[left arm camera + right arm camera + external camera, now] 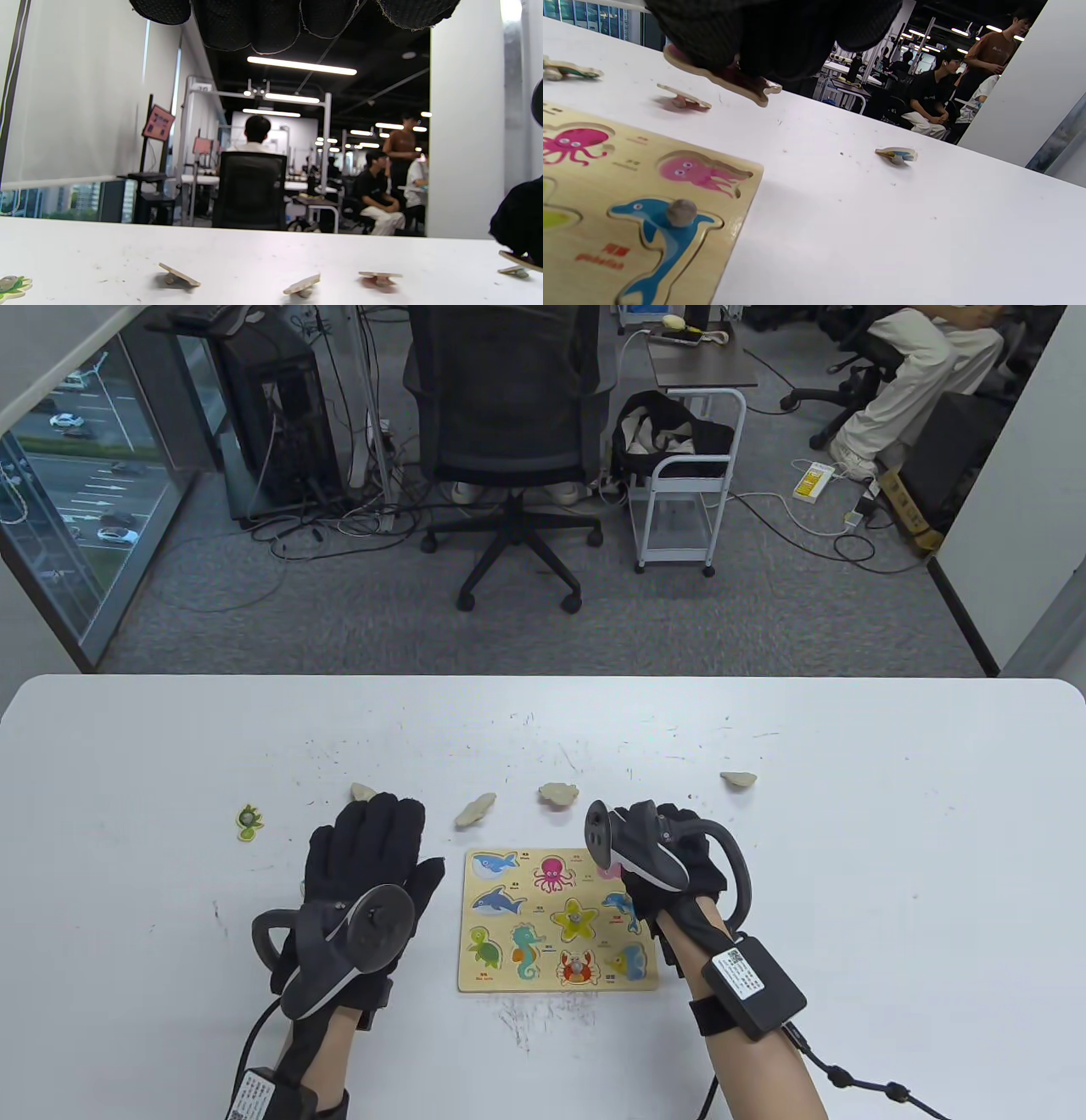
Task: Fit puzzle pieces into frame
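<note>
The wooden puzzle frame (560, 920) lies flat between my hands. My right hand (632, 857) hovers over its top right corner and pinches a pink piece (725, 78) by its edge, lifted off the table. Below it the pink jellyfish recess (702, 173) is empty. A blue dolphin piece (670, 224) with a knob sits in its slot. My left hand (399, 840) rests on the table left of the frame with its fingers (271, 25) straight, holding nothing.
Loose pieces lie face down in a row beyond the frame (363, 791) (475, 810) (557, 793), with another further right (738, 779). A green turtle piece (249, 822) lies face up at the far left. An office chair (509, 432) stands beyond the table.
</note>
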`<state>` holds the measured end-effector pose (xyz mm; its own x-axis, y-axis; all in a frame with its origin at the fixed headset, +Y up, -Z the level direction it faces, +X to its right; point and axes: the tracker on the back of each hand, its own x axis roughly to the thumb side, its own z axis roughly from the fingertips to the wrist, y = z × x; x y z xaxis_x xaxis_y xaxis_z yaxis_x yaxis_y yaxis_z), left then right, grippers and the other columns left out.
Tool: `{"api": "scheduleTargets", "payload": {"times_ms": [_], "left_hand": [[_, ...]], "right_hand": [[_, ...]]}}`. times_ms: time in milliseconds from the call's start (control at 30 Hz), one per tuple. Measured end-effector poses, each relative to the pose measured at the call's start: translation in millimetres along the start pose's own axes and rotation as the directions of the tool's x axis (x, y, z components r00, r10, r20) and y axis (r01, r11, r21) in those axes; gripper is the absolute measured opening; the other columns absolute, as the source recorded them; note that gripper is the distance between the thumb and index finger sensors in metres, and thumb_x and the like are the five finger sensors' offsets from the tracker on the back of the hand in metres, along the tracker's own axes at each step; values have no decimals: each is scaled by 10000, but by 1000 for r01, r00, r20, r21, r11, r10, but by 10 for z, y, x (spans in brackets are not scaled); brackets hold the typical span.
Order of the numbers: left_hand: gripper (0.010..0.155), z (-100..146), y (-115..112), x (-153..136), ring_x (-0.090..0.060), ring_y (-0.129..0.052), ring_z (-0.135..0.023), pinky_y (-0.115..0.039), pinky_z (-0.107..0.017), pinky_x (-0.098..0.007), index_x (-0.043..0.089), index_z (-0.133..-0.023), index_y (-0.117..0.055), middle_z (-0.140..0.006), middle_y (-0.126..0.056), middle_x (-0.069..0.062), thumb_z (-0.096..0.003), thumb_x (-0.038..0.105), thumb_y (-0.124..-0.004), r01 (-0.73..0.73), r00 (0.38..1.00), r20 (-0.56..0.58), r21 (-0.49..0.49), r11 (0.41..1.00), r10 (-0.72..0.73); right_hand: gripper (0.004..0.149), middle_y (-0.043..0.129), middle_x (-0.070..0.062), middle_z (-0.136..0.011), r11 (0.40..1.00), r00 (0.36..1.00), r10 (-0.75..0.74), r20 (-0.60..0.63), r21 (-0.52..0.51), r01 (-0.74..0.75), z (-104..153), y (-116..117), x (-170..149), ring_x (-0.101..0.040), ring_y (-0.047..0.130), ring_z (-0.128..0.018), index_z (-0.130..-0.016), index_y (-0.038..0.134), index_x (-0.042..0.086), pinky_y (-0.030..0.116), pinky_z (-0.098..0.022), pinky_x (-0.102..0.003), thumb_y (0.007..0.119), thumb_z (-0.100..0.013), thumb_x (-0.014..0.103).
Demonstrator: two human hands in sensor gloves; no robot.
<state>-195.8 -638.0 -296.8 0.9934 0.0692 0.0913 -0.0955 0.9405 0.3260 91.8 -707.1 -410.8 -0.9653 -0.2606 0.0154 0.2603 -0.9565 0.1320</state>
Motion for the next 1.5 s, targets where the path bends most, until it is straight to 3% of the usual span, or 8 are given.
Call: {"api": "scheduleTargets", "payload": {"times_ms": [433,1500], "left_hand": [[693,-4,-10,15,-322,-644,-1136,-563,-827,-579,368,-1153,-546,-1239,-654,-14,-525,646,-638,2,1000,6,-8,1000,-2],[707,-15,-29,68,-327,-656,-1130,-567,-825,-581,366,-1163,-521,-1236,-665,-17,-526,651,-631,19,1000,15,-48,999,-19]], "right_hand": [[426,901,133,-857,995,997,71,27,70,-72,-152,332,252,-131,930,-750,-871,778,413,727,-694,-426,882,-460,454],[427,901,139,-855,994,997,70,25,84,-71,-145,399,300,-129,928,-753,-871,778,412,723,-696,-426,878,-458,454]]}}
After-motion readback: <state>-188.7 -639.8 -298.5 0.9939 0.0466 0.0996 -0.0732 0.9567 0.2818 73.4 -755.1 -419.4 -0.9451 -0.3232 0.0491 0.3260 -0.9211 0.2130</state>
